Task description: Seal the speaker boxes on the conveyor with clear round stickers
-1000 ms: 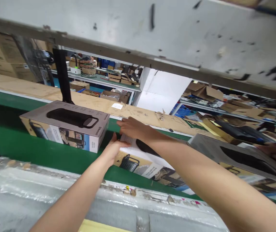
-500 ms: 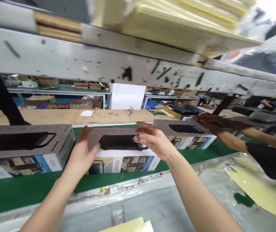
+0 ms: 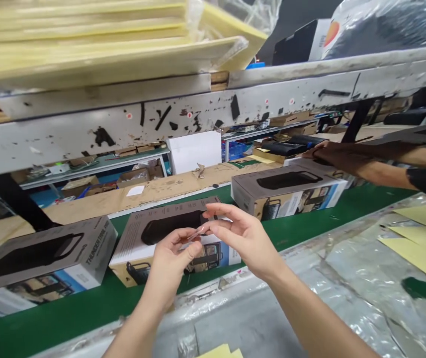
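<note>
My left hand (image 3: 175, 258) and my right hand (image 3: 240, 238) meet in front of the middle printed carton (image 3: 127, 243). Between their fingertips is a small clear strip (image 3: 197, 232), thin and shiny like a bit of film or tape. Both hands are closed in a pinch on it. The carton lies on the green belt (image 3: 285, 231), its top printed with a dark speaker-like shape, and my fingers hide part of its front and top. To the left rests a similar carton (image 3: 95, 253), and another carton (image 3: 252, 191) lies to the right.
A co-worker's hands (image 3: 337, 154) rest over a further carton at the right. Overhead runs a scuffed white shelf edge (image 3: 153, 112) bearing yellow sheets (image 3: 104, 59). Plastic film (image 3: 347, 278) with yellow paper (image 3: 421, 248) covers the near surface. A dark post (image 3: 22, 199) stands behind the left carton.
My left hand has moved right, from the carton's left end to meet my right hand. The clear strip now spans both hands' fingertips. The view has turned right and tilted.
</note>
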The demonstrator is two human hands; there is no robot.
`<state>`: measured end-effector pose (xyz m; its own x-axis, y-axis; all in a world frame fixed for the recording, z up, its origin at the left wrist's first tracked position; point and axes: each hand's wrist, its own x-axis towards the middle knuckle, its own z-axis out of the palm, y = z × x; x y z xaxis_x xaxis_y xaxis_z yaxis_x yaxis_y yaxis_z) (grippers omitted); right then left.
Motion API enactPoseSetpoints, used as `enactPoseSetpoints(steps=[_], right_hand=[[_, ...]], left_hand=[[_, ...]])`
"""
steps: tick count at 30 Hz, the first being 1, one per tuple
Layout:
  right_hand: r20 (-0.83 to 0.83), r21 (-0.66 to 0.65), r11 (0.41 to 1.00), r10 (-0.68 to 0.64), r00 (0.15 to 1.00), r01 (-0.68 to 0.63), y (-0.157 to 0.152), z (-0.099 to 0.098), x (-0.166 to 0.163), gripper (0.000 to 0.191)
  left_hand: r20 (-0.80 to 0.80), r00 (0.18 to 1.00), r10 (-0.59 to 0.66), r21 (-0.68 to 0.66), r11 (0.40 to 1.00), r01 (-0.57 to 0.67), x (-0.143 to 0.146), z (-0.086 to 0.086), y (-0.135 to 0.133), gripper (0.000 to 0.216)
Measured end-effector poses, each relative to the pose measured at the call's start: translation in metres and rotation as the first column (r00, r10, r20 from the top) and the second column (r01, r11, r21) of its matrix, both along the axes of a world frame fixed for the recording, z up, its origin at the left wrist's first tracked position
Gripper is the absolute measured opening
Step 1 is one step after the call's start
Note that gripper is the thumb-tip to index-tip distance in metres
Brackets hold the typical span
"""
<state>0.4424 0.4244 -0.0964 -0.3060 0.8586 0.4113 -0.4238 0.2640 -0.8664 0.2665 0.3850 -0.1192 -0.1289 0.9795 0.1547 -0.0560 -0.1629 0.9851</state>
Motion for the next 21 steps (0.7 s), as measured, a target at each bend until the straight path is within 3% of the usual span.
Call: enactPoseSetpoints(steps=[3, 8, 15, 18, 19, 21], right_hand=[[-0.018, 0.015, 1.0, -0.001, 1.0, 0.002, -0.004, -0.001, -0.004, 0.028], [0.004, 0.048, 0.999, -0.013, 1.0, 0.012, -0.008, -0.005, -0.011, 0.025], [0.022, 0.056, 0.998, -0.025, 0.999, 0.024, -0.009, -0.014, -0.021, 0.024], [0.072, 0.205, 0.973, -0.122, 0.99, 0.105, -0.008, -0.023, -0.024, 0.029], [0.103, 0.302, 0.941, -0.193, 0.976, 0.154, -0.007, -0.026, -0.025, 0.033], [0.15, 0.54, 0.806, -0.376, 0.915, 0.243, -0.005, -0.032, -0.025, 0.043]], left_hand=[[0.027, 0.998, 0.059, 0.024, 0.998, -0.06, 0.0, -0.002, 0.0, 0.041], [0.027, 0.998, 0.062, 0.058, 0.996, -0.064, -0.006, -0.004, 0.0, 0.034], [0.099, 0.994, 0.048, 0.025, 0.998, -0.05, -0.013, -0.005, -0.002, 0.039], [0.172, 0.984, 0.045, -0.034, 0.999, -0.04, -0.01, -0.001, -0.003, 0.039], [0.204, 0.979, 0.031, -0.059, 0.998, -0.019, -0.01, 0.001, -0.003, 0.039], [0.254, 0.967, 0.006, -0.104, 0.994, 0.021, -0.011, 0.002, -0.003, 0.04]])
